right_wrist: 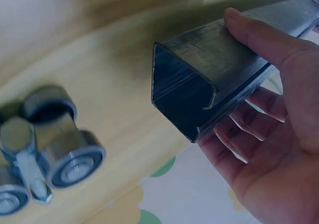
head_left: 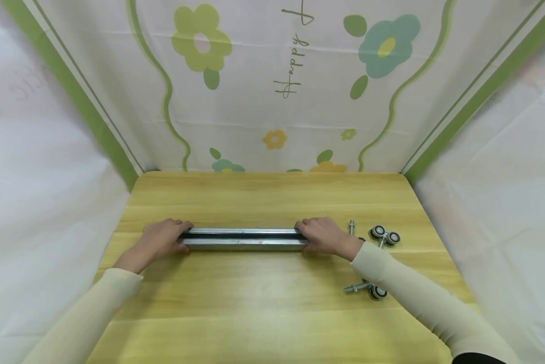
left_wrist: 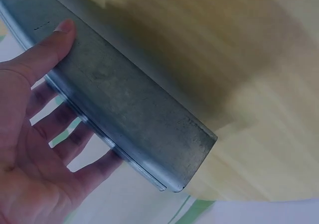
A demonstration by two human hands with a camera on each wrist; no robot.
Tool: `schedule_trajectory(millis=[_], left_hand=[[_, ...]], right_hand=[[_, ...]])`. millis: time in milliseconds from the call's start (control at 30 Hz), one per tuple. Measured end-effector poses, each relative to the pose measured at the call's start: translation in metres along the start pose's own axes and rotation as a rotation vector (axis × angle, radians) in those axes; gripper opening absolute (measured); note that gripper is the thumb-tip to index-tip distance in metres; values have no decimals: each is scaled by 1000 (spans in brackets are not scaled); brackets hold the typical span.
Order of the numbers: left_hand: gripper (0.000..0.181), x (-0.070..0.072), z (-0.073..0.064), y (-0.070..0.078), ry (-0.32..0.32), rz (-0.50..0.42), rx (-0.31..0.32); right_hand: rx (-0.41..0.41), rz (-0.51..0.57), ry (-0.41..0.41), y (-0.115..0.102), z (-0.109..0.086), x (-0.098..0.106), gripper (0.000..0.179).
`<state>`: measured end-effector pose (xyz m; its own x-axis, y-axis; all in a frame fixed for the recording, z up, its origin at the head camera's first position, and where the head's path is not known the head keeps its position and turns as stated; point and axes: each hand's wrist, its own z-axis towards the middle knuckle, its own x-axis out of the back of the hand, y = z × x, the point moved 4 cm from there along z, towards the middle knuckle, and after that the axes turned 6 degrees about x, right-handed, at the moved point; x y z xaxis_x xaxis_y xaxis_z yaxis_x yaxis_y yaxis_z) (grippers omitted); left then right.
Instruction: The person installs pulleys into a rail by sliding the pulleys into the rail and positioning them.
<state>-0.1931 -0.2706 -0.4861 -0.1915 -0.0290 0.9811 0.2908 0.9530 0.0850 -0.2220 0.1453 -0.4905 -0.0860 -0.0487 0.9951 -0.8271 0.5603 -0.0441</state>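
A person's two hands hold a metal rail [head_left: 245, 243] crosswise over a pale wooden table [head_left: 254, 313]. The rail runs parallel to the table's far edge, well in from both side edges and a little closer to the left one. Its long slot shows in the head view, and the right wrist view looks into its hollow, square end. Whether it touches the surface is hard to tell.

The left hand [head_left: 161, 241] grips the end towards the left edge, its thumb on one face and its spread, bent fingers along the slotted side. The right hand [head_left: 322, 236] grips the other end in the same way. Both arms wear cream sleeves [head_left: 86, 318].

Towards the right edge lie metal wheels with bolts: one wheel set [head_left: 382, 234] beyond the right forearm, another [head_left: 371, 289] partly under the sleeve's outline, and an upright-pointing bolt [head_left: 352, 227] just beside the right wrist, its lower part hidden.

Behind the far edge hangs a white cloth [head_left: 245, 111] with green and blue flowers, wavy vines and the sideways word "Happy". White sheets [head_left: 40, 167] with green bands flank the table's left and right edges.
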Motion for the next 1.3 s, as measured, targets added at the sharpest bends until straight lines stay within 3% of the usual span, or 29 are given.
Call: schedule_trajectory(millis=[167,300,800,1100,1300], left_hand=[[65,-9,-12,4,4,-30,-17],[64,-14,-18,6,-5,-48,4],[63,-13,-28,9,37,-35,5],[63,-19,-26,7,47,-35,-17],[64,-19,-28,7,53,-40,-29]], right_hand=[[-7,0,-15,-7,-6,-4,60],[4,5,-29,-12,-8,-5,59],[-2,41,-21,-20,-12,-11,54],[-20,217,-81,-10,-20,-10,63],[-45,251,-83,8,-30,-1,68]])
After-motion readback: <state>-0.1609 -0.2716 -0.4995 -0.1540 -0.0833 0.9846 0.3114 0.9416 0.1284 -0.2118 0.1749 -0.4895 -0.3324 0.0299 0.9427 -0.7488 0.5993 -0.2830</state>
